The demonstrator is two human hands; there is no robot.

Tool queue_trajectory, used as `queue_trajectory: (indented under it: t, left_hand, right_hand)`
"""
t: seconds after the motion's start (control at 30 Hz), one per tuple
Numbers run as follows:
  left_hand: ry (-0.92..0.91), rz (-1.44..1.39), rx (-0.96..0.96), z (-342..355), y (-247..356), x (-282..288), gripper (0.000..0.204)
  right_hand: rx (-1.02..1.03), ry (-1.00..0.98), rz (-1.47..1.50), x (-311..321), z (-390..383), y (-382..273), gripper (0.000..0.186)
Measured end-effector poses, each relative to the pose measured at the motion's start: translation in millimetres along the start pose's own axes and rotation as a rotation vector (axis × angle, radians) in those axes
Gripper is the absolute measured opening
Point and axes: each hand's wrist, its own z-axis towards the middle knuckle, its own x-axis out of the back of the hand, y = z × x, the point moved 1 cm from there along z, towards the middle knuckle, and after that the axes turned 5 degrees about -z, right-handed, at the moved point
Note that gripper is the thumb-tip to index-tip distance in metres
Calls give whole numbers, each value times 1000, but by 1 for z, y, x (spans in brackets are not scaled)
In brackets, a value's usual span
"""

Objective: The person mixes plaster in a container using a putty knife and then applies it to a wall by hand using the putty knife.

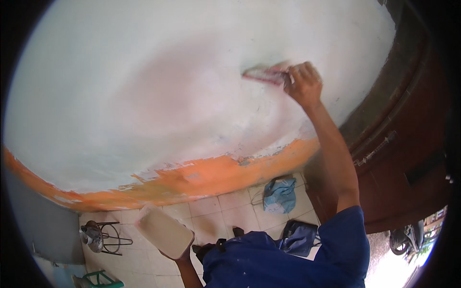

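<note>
My right hand point(305, 84) is raised at arm's length, fingers closed around a flat putty knife point(264, 74). Motion blurs the blade, which has reddish edges and lies against the white wall point(201, 91). Faint pinkish patches and smears mark the white coat. Low down at my left, my left hand point(184, 255) grips the near end of a rectangular beige board point(165, 230), held out flat above the floor. Most of the fingers of that hand are hidden under the board.
An orange strip point(206, 177) with a ragged upper edge runs along the wall's base. A black metal stool point(111, 239) and a green stool point(102, 279) stand left. A light blue bag point(280, 196) and dark blue bag point(298, 236) rest right. A brown door point(408, 163) borders the wall.
</note>
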Motion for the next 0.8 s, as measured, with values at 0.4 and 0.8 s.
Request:
queue_trajectory:
  t: [0.4, 0.8]
  left_hand:
    - [169, 719, -237, -7, -21, 19, 66]
    - [108, 737, -149, -10, -6, 16, 67]
  right_hand:
    - [-92, 139, 40, 29, -40, -39, 50]
    - [-274, -743, 513, -13, -271, -196, 49]
